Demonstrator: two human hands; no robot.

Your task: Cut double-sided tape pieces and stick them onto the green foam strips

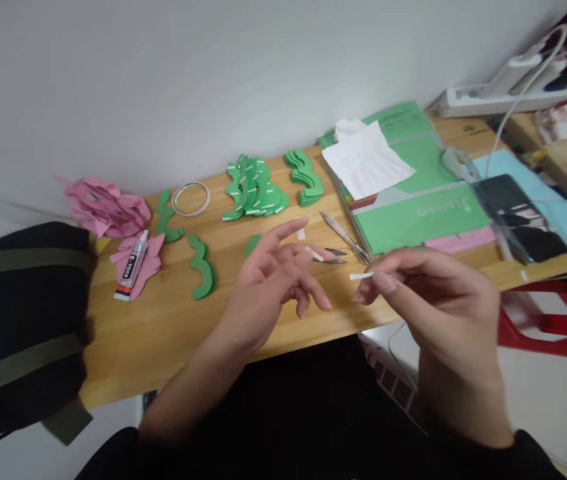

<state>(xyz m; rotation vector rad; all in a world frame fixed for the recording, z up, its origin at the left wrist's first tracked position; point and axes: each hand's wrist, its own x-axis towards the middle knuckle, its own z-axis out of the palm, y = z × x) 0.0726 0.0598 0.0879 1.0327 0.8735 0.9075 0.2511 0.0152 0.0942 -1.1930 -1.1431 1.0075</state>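
Note:
My right hand (443, 313) pinches a short strip of white tape (360, 276) between thumb and fingertips. Opposite it, my left hand (276, 287) has its fingers spread above the table. Another small white strip (314, 254) rests at a fingertip of that hand, seemingly stuck there. Dark pointed blades (336, 257), perhaps of scissors, poke out beyond the left fingers; their handles are hidden. A silver pen-like tool (346, 237) lies behind. Green wavy paper cutouts (203, 270) are left of my left hand, and a white piece (301, 233) shows by its index finger.
White-marked green cutouts (253, 187), another green stack (304, 177) and a tape roll (191, 199) lie along the wall. Pink paper (108, 207) and a glue tube (132, 267) are left, beside a black bag (28, 320). Right are a green folder (423, 220) and phone (523, 217).

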